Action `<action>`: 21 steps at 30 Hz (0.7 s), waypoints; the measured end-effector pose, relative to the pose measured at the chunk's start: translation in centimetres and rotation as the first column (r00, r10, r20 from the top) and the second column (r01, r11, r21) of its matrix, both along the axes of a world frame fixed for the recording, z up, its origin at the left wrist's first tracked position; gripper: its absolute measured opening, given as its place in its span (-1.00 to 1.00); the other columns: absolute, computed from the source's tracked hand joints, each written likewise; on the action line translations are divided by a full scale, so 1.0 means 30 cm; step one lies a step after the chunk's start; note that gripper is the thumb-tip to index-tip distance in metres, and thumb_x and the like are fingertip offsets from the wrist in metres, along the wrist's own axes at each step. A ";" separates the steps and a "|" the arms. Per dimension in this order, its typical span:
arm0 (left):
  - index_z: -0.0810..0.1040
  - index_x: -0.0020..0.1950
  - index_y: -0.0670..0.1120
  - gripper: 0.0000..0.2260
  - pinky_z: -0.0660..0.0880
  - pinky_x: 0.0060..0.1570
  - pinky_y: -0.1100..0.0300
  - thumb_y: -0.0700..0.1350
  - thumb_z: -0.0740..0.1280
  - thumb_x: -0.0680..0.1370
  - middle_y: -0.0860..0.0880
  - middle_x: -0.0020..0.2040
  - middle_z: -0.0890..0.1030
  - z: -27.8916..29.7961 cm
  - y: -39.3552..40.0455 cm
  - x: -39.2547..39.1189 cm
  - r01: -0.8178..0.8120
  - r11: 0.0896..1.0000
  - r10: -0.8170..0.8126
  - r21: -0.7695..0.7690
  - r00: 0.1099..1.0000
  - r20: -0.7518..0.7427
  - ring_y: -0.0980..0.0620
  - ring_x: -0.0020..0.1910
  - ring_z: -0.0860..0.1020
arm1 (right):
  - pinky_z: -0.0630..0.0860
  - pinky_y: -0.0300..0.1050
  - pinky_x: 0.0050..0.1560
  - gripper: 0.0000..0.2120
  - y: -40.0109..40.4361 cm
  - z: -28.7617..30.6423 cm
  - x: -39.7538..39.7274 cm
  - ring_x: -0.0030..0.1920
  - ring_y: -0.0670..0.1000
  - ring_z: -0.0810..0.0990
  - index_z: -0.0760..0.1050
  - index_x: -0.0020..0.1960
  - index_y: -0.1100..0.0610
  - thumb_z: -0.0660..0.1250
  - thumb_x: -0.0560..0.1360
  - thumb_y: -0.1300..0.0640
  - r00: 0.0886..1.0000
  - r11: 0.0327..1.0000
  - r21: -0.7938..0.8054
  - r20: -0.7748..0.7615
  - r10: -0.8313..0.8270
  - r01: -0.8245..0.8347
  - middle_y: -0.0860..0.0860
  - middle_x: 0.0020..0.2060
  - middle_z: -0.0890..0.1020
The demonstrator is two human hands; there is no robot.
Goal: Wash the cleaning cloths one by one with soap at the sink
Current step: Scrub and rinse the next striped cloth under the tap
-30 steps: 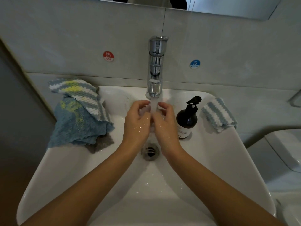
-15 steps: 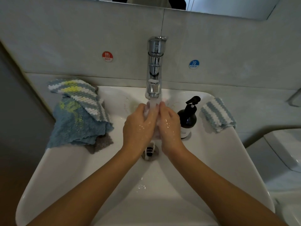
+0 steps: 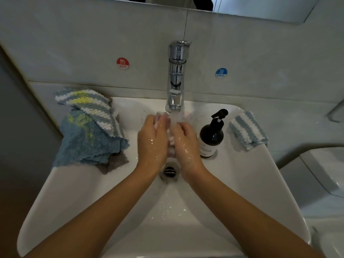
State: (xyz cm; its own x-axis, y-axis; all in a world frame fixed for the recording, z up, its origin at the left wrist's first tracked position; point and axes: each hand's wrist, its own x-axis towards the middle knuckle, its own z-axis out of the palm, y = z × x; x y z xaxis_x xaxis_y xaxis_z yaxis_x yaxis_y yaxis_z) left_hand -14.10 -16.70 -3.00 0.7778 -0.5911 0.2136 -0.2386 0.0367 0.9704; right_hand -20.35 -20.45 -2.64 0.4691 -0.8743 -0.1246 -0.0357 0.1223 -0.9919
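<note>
Wet left hand (image 3: 151,141) and right hand (image 3: 186,144) held close under faucet (image 3: 176,86) stream, fingers curled, grip unclear, striped cloth (image 3: 248,130) draped on sink (image 3: 74,192) rim.

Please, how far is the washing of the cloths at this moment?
One folded striped cloth lies right of the soap bottle, perhaps already washed. Both hands, left hand and right hand, are under the running faucet, with something pale and sudsy between them; I cannot tell what. The pile of cloths on the sink's left edge seems left.
</note>
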 end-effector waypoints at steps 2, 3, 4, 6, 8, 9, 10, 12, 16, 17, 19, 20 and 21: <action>0.45 -0.03 0.00 -0.89 0.56 -0.27 0.28 -0.01 0.19 0.65 0.08 -0.20 0.56 0.000 -0.001 0.019 -0.030 0.999 0.030 -0.021 1.000 0.007 0.20 -0.24 0.59 | 0.67 0.02 -0.05 -0.64 0.004 -0.003 -0.002 -0.07 0.00 0.68 0.43 0.17 -0.06 0.24 0.54 -0.27 0.995 0.994 0.038 -0.022 0.101 -0.100 -0.05 -0.04 0.63; 0.45 0.02 -0.01 -0.93 0.52 -0.27 0.36 -0.04 0.21 0.65 0.11 -0.17 0.55 -0.001 -0.003 0.026 -0.035 0.999 0.036 -0.028 0.999 0.003 0.24 -0.22 0.58 | 0.67 0.03 -0.05 -0.69 0.006 -0.007 -0.001 -0.09 0.00 0.69 0.43 0.14 -0.11 0.23 0.53 -0.28 0.991 0.991 0.046 -0.023 0.129 -0.128 -0.06 -0.05 0.63; 0.45 0.07 -0.03 -0.94 0.50 -0.26 0.41 -0.06 0.23 0.64 0.12 -0.14 0.55 0.001 -0.004 0.029 -0.025 0.999 0.025 -0.034 1.000 -0.017 0.28 -0.20 0.57 | 0.67 0.03 -0.07 -0.77 0.007 -0.012 0.000 -0.11 0.00 0.69 0.43 0.07 -0.16 0.24 0.54 -0.27 0.991 0.990 0.046 -0.018 0.133 -0.132 -0.07 -0.09 0.64; 0.46 0.14 -0.04 -0.89 0.50 -0.25 0.44 -0.09 0.25 0.63 0.11 -0.06 0.56 0.005 -0.005 0.031 0.017 0.999 -0.020 -0.027 0.996 -0.087 0.31 -0.19 0.57 | 0.65 -0.04 -0.19 -0.77 0.008 -0.015 0.000 -0.12 0.01 0.69 0.47 0.09 -0.15 0.26 0.54 -0.25 0.995 0.994 0.031 0.001 0.101 -0.101 -0.03 -0.09 0.66; 0.50 0.09 -0.02 -0.91 0.55 -0.18 0.35 -0.10 0.23 0.63 0.07 -0.07 0.59 0.009 -0.005 0.031 0.058 0.998 -0.057 0.003 0.988 -0.144 0.26 -0.17 0.59 | 0.62 -0.08 -0.23 -0.70 -0.002 -0.020 0.003 -0.05 0.04 0.69 0.49 0.16 -0.06 0.29 0.55 -0.21 0.998 0.998 -0.001 0.013 0.061 -0.061 0.00 -0.03 0.67; 0.53 0.04 -0.01 -0.89 0.58 -0.13 0.25 -0.09 0.20 0.64 0.04 -0.10 0.60 0.007 -0.005 0.029 0.078 0.997 -0.075 0.014 0.986 -0.149 0.20 -0.15 0.60 | 0.62 -0.07 -0.21 -0.76 -0.009 -0.020 0.002 -0.02 0.05 0.68 0.50 0.13 -0.06 0.29 0.56 -0.17 0.999 1.000 -0.008 0.014 0.031 -0.030 -0.01 -0.02 0.67; 0.53 -0.01 0.00 -0.86 0.58 -0.11 0.16 -0.07 0.18 0.65 0.01 -0.12 0.60 0.003 -0.004 0.024 0.091 0.995 -0.087 0.029 0.989 -0.122 0.13 -0.14 0.60 | 0.63 -0.06 -0.21 -0.85 -0.015 -0.017 -0.002 0.01 0.05 0.67 0.50 0.07 -0.08 0.29 0.58 -0.12 1.000 1.000 -0.002 0.013 0.002 -0.002 -0.01 -0.01 0.66; 0.47 -0.07 0.05 -0.81 0.58 -0.12 0.07 0.00 0.12 0.67 0.00 -0.15 0.58 -0.009 -0.004 0.009 0.099 0.991 -0.100 0.088 0.995 0.007 0.06 -0.16 0.59 | 0.65 0.00 -0.18 -0.92 -0.025 -0.016 -0.009 0.02 0.05 0.66 0.49 -0.02 -0.09 0.25 0.60 -0.06 0.999 0.999 0.014 0.003 -0.037 0.037 0.00 -0.02 0.64; 0.44 -0.02 0.01 -0.74 0.57 -0.25 0.11 0.11 0.05 0.66 0.03 -0.19 0.58 -0.026 -0.006 -0.004 0.116 0.975 -0.142 0.188 0.981 0.132 0.10 -0.24 0.60 | 0.64 0.10 -0.05 -0.76 -0.017 -0.019 0.002 -0.06 0.09 0.66 0.50 -0.08 0.01 0.22 0.61 -0.12 0.998 0.996 -0.050 -0.001 -0.070 0.070 0.04 -0.15 0.65; 0.43 -0.05 0.00 -0.72 0.54 -0.28 0.15 0.12 0.05 0.66 0.04 -0.23 0.57 -0.026 -0.007 -0.004 0.123 0.967 -0.157 0.223 0.978 0.140 0.09 -0.26 0.59 | 0.63 0.15 -0.01 -0.72 -0.012 -0.018 0.007 -0.07 0.10 0.66 0.51 -0.10 0.04 0.22 0.60 -0.14 0.997 0.994 -0.071 -0.003 -0.083 0.083 0.05 -0.17 0.65; 0.43 -0.11 0.00 -0.71 0.49 -0.30 0.22 0.09 0.05 0.67 0.05 -0.28 0.55 -0.032 -0.009 -0.002 0.123 0.949 -0.176 0.291 0.970 0.165 0.08 -0.27 0.58 | 0.60 0.25 0.01 -0.64 -0.010 -0.015 0.012 -0.12 0.14 0.65 0.52 -0.15 0.12 0.23 0.59 -0.16 0.992 0.986 -0.110 -0.005 -0.123 0.122 0.11 -0.23 0.63; 0.45 -0.14 -0.01 -0.69 0.48 -0.29 0.20 0.08 0.06 0.68 0.05 -0.30 0.54 -0.033 -0.010 -0.002 0.121 0.951 -0.169 0.285 0.974 0.150 0.09 -0.28 0.57 | 0.59 0.26 -0.02 -0.60 -0.009 -0.014 0.012 -0.14 0.18 0.64 0.51 -0.17 0.19 0.24 0.59 -0.14 0.991 0.983 -0.121 0.005 -0.136 0.136 0.17 -0.25 0.61; 0.48 -0.17 -0.01 -0.68 0.49 -0.28 0.17 0.06 0.08 0.68 0.04 -0.31 0.55 -0.029 -0.009 -0.005 0.124 0.960 -0.158 0.252 0.980 0.120 0.09 -0.29 0.56 | 0.59 0.26 -0.04 -0.57 -0.008 -0.013 0.012 -0.17 0.21 0.62 0.50 -0.17 0.25 0.24 0.60 -0.12 0.989 0.982 -0.122 0.022 -0.144 0.145 0.22 -0.26 0.59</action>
State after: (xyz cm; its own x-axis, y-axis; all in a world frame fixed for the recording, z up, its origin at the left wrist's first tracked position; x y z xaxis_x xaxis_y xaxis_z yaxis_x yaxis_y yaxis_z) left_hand -14.24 -16.97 -3.88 0.6562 -0.7396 0.1497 -0.3796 -0.1520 0.9126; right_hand -20.00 -20.71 -3.02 0.3375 -0.9413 -0.0067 -0.0135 0.0023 -0.9999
